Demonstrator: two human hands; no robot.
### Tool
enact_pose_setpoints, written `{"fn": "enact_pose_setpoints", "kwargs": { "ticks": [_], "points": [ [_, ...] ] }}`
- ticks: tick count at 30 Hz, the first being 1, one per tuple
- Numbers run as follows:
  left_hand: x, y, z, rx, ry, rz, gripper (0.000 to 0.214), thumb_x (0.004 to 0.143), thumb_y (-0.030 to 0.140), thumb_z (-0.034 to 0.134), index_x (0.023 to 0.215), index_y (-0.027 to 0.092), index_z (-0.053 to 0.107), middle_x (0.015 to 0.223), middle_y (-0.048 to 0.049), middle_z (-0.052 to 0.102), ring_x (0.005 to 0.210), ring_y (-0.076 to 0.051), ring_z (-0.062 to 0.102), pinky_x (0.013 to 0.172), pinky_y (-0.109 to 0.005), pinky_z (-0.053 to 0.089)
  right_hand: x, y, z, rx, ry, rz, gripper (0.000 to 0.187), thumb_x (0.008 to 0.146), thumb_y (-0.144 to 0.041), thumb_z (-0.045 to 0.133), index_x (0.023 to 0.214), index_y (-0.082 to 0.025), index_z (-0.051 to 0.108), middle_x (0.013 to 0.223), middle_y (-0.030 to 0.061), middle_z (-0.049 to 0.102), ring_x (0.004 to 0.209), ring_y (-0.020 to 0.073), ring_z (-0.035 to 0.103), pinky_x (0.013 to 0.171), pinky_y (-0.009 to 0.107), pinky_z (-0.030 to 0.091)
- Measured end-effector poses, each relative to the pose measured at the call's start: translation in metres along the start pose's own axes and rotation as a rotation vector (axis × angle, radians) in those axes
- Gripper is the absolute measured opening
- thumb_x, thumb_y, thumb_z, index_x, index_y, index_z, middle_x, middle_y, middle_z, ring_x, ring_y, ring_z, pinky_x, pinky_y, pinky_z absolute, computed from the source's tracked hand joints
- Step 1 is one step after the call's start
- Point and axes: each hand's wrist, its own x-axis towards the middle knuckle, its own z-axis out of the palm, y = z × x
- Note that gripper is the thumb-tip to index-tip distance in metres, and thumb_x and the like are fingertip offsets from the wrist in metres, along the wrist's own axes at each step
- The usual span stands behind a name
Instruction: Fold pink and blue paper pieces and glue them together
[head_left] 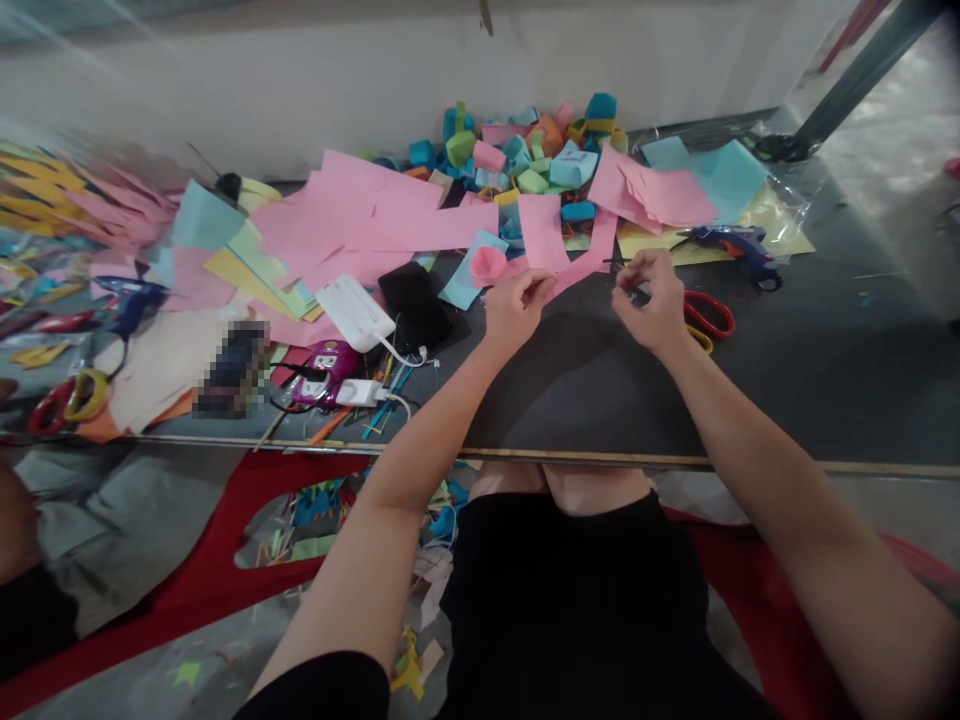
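My left hand (519, 308) pinches a pink paper strip (581, 272) that slants up to the right above the black tabletop. My right hand (651, 298) is curled with thumb and fingers together near the strip's far end; a small dark thing shows at its fingertips, too unclear to name. Partly behind that hand lie scissors (711, 315) with red and yellow handles, their blades hidden. A rolled pink paper cup shape (489, 266) sits just beyond my left hand, beside a light blue paper piece (466, 285).
Folded coloured paper pieces (525, 155) are heaped at the back. Pink sheets (352, 215) spread left, near a white power bank (356, 312), black case (415, 305) and purple power strip (330, 370). A glue gun (739, 250) lies right, another glue gun (127, 300) left.
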Motion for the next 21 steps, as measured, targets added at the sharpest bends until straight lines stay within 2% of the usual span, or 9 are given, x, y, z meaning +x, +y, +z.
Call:
{"fn": "enact_pose_setpoints", "kwargs": {
  "ticks": [2, 4, 7, 10, 13, 16, 18, 21],
  "points": [
    [-0.002, 0.008, 0.006, -0.235, -0.055, -0.153, 0.031, 0.105, 0.049, 0.059, 0.101, 0.020, 0.072, 0.079, -0.0015, 0.075, 0.064, -0.010, 0.068, 0.064, -0.024, 0.056, -0.003, -0.007, 0.012, 0.160, -0.031, 0.043, 0.032, 0.091, -0.047, 0.067, 0.117, -0.030, 0.058, 0.091, 0.0021, 0.068, 0.082, 0.0222, 0.065, 0.084, 0.047, 0.057],
    [-0.004, 0.016, 0.013, -0.447, -0.151, -0.292, 0.029, 0.105, 0.048, 0.060, 0.099, 0.020, 0.068, 0.071, 0.0027, 0.068, 0.049, -0.007, 0.059, 0.051, -0.021, 0.050, -0.004, -0.014, 0.022, 0.301, -0.048, 0.111, 0.042, 0.090, -0.064, 0.066, 0.114, -0.030, 0.060, 0.092, 0.0021, 0.068, 0.085, 0.0213, 0.066, 0.081, 0.043, 0.057],
    [-0.009, 0.026, 0.019, -0.571, -0.249, -0.386, 0.020, 0.103, 0.040, 0.063, 0.096, 0.021, 0.066, 0.065, 0.0056, 0.063, 0.041, -0.005, 0.051, 0.043, -0.019, 0.045, -0.003, -0.022, 0.028, 0.401, -0.065, 0.184, 0.058, 0.081, -0.083, 0.068, 0.098, -0.029, 0.065, 0.086, 0.0006, 0.065, 0.077, 0.0186, 0.063, 0.072, 0.037, 0.055],
    [-0.012, 0.032, 0.019, -0.548, -0.283, -0.365, 0.018, 0.101, 0.038, 0.067, 0.099, 0.021, 0.069, 0.073, 0.0033, 0.068, 0.041, -0.004, 0.053, 0.041, -0.018, 0.045, -0.003, -0.030, 0.023, 0.366, -0.028, 0.191, 0.060, 0.082, -0.085, 0.067, 0.076, -0.025, 0.061, 0.067, -0.0018, 0.054, 0.061, 0.0145, 0.051, 0.059, 0.033, 0.046],
    [-0.012, 0.036, 0.013, -0.546, -0.310, -0.362, 0.026, 0.099, 0.045, 0.069, 0.106, 0.020, 0.072, 0.082, 0.0002, 0.074, 0.041, -0.004, 0.054, 0.037, -0.019, 0.043, -0.001, -0.033, 0.015, 0.284, 0.063, 0.194, 0.064, 0.089, -0.084, 0.060, 0.066, -0.024, 0.057, 0.058, -0.0023, 0.047, 0.055, 0.0131, 0.045, 0.056, 0.033, 0.043],
    [-0.010, 0.040, 0.007, -0.598, -0.394, -0.455, 0.038, 0.095, 0.054, 0.073, 0.103, 0.017, 0.073, 0.077, -0.0019, 0.076, 0.041, -0.006, 0.056, 0.036, -0.020, 0.044, 0.003, -0.032, 0.010, 0.276, 0.098, 0.192, 0.066, 0.085, -0.088, 0.059, 0.068, -0.024, 0.064, 0.058, -0.0021, 0.049, 0.055, 0.0129, 0.047, 0.057, 0.033, 0.044],
    [-0.009, 0.041, 0.005, -0.654, -0.449, -0.518, 0.046, 0.089, 0.061, 0.076, 0.095, 0.015, 0.073, 0.074, -0.0034, 0.077, 0.047, -0.008, 0.064, 0.042, -0.020, 0.051, 0.006, -0.031, 0.010, 0.319, 0.086, 0.199, 0.066, 0.082, -0.089, 0.063, 0.071, -0.024, 0.070, 0.061, -0.0015, 0.055, 0.057, 0.0129, 0.050, 0.058, 0.032, 0.046],
    [-0.009, 0.044, 0.003, -0.758, -0.485, -0.536, 0.056, 0.079, 0.069, 0.083, 0.085, 0.015, 0.071, 0.074, -0.0046, 0.078, 0.058, -0.012, 0.072, 0.054, -0.022, 0.060, 0.006, -0.032, 0.014, 0.397, 0.047, 0.224, 0.062, 0.078, -0.086, 0.071, 0.076, -0.024, 0.078, 0.070, -0.0001, 0.065, 0.064, 0.0137, 0.056, 0.063, 0.031, 0.051]
  ]
}}
